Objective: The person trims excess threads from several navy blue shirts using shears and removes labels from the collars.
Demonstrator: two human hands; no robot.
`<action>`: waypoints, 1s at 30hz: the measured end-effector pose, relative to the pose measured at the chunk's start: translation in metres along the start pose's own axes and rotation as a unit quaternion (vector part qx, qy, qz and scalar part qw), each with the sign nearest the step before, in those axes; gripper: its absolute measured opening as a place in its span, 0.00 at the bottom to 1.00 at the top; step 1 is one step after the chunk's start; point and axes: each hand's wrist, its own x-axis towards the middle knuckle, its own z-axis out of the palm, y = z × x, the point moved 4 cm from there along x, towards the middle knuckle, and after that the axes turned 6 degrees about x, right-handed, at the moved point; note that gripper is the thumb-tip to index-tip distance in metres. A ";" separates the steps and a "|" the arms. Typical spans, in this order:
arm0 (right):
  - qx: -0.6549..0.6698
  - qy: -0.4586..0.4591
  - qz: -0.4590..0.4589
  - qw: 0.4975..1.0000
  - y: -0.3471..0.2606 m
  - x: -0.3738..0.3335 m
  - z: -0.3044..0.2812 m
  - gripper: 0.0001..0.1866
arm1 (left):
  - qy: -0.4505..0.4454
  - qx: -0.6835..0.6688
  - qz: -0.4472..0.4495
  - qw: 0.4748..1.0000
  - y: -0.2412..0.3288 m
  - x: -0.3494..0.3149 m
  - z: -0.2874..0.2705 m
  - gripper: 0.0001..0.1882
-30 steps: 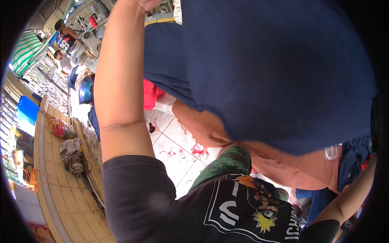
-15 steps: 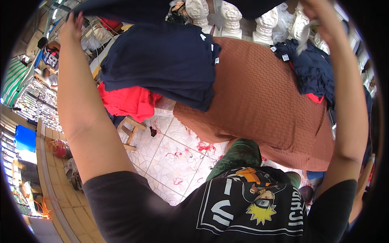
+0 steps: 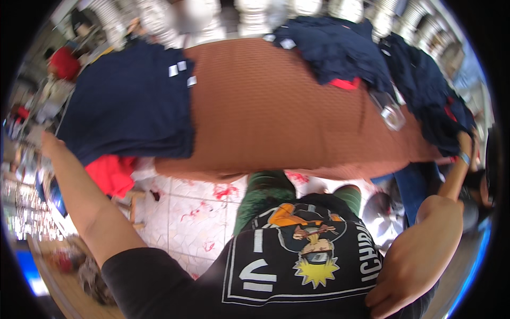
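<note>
On the left of the table lies a flat stack of navy garments (image 3: 127,106) with white tags along its right edge. My left hand (image 3: 52,143) is at the stack's outer left edge; its fingers are small and blurred, so their grip is unclear. My right hand (image 3: 390,295) is drawn in beside the front of my black printed shirt (image 3: 297,250), bent downward. Its fingertips are blurred and partly hidden, and nothing shows in it. Red fabric (image 3: 112,175) hangs out beneath the navy stack.
A brown textured cloth (image 3: 239,106) covers the table. Crumpled navy garments (image 3: 340,50) and a clear plastic piece (image 3: 392,117) lie at the right. Another person's hand (image 3: 465,143) touches more navy garments (image 3: 425,90). White balusters (image 3: 253,18) line the back. Red scraps (image 3: 226,190) litter the tiled floor.
Both hands have come down from overhead, where they held a spread navy garment. My right hand has moved to my shirt front. The view has swung right, showing another person's hand.
</note>
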 end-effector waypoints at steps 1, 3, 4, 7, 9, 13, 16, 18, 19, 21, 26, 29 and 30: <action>-0.022 -0.001 0.006 1.000 -0.027 -0.007 0.016 0.14 | -0.053 -0.057 0.013 0.997 -0.006 -0.013 0.051 0.15; -0.062 -0.028 -0.058 0.996 -0.052 -0.029 0.035 0.14 | -0.156 -0.087 0.080 0.981 0.026 -0.050 0.117 0.16; -0.070 -0.035 -0.067 0.995 -0.062 -0.027 0.036 0.14 | -0.200 -0.042 0.086 0.975 0.009 -0.095 0.163 0.17; -0.103 -0.027 -0.084 0.991 -0.071 -0.039 0.050 0.14 | -0.342 0.006 0.129 0.931 -0.014 -0.275 0.290 0.15; -0.082 0.020 -0.048 0.995 -0.049 -0.054 0.059 0.14 | -0.463 -0.036 0.096 0.880 -0.039 -0.437 0.349 0.12; 0.048 0.329 0.156 0.930 0.110 -0.117 0.021 0.15 | -0.603 0.022 -0.078 0.794 -0.090 -0.619 0.384 0.17; -0.110 0.528 0.359 0.762 0.241 -0.154 0.034 0.12 | -0.643 0.134 -0.178 0.733 -0.129 -0.686 0.410 0.40; -0.112 0.514 0.439 0.728 0.285 -0.163 0.045 0.11 | -0.626 0.232 -0.214 0.713 -0.147 -0.692 0.421 0.51; -0.072 0.579 0.396 0.709 0.299 -0.174 0.058 0.10 | -0.619 0.278 -0.166 0.716 -0.146 -0.707 0.425 0.41; -0.017 0.662 0.288 0.691 0.310 -0.187 0.073 0.10 | -0.616 0.329 -0.107 0.707 -0.153 -0.697 0.443 0.29; 0.022 0.700 0.205 0.684 0.316 -0.178 0.069 0.10 | -0.586 0.233 -0.125 0.766 -0.162 -0.634 0.468 0.18; -0.021 0.715 0.174 0.677 0.324 -0.174 0.069 0.11 | -0.536 0.016 -0.163 0.828 -0.116 -0.634 0.477 0.20; -0.019 0.719 0.175 0.672 0.323 -0.174 0.070 0.11 | -0.511 -0.031 -0.127 0.849 -0.085 -0.627 0.479 0.19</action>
